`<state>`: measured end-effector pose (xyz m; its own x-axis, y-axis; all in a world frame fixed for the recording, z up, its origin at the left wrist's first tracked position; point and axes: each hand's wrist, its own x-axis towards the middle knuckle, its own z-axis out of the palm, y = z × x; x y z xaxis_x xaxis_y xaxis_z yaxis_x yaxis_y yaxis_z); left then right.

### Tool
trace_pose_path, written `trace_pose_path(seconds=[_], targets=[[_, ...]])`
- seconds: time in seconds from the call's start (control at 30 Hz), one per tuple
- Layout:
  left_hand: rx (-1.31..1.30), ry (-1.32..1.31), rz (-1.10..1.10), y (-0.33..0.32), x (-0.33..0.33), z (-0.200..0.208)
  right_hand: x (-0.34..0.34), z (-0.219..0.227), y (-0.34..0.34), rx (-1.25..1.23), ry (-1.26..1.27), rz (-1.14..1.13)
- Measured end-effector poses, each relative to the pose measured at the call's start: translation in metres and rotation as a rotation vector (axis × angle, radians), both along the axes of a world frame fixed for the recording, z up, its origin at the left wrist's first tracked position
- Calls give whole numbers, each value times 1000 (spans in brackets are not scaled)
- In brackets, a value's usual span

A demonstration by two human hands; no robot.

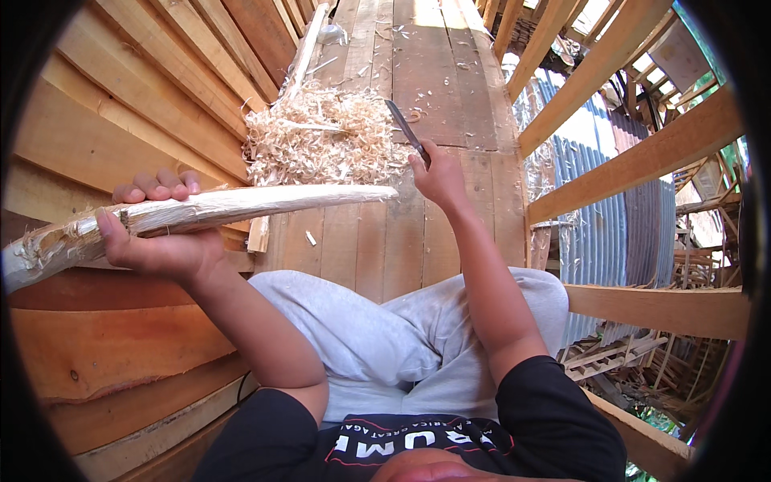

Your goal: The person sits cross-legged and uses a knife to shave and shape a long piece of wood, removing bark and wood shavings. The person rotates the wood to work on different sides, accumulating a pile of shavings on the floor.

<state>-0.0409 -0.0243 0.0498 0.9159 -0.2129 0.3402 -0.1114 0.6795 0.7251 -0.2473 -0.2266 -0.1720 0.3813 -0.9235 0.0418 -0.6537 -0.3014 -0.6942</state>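
My left hand [165, 229] is wrapped from below around a long pale piece of wood [273, 199], its thumb on the near side and fingertips over the far side. The wood runs from the left rim, where its surface is rough and knobbly, to a smooth, tapered tip at the middle. Closed around a knife handle, my right hand [439, 178] is just right of that tip, not touching it. The knife [405, 128] has a long, narrow dark blade slanting up and away to the left, over the floor.
A heap of curled wood shavings [321, 132] lies on the plank floor [361, 249], with loose chips around it. Wooden boards [144, 80] wall the left side. At the right stands a wooden railing [642, 157], corrugated metal sheets [594, 193] beyond it. My crossed legs [361, 329] are close below.
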Motion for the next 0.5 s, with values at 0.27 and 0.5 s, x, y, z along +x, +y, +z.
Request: trace_pose_path(seconds=[0.27, 0.5], targets=[[73, -28, -116, 11, 15, -7, -5, -14, -1, -43, -6, 195], [144, -111, -77, 20, 24, -10, -8, -29, -10, 165, 257, 383]])
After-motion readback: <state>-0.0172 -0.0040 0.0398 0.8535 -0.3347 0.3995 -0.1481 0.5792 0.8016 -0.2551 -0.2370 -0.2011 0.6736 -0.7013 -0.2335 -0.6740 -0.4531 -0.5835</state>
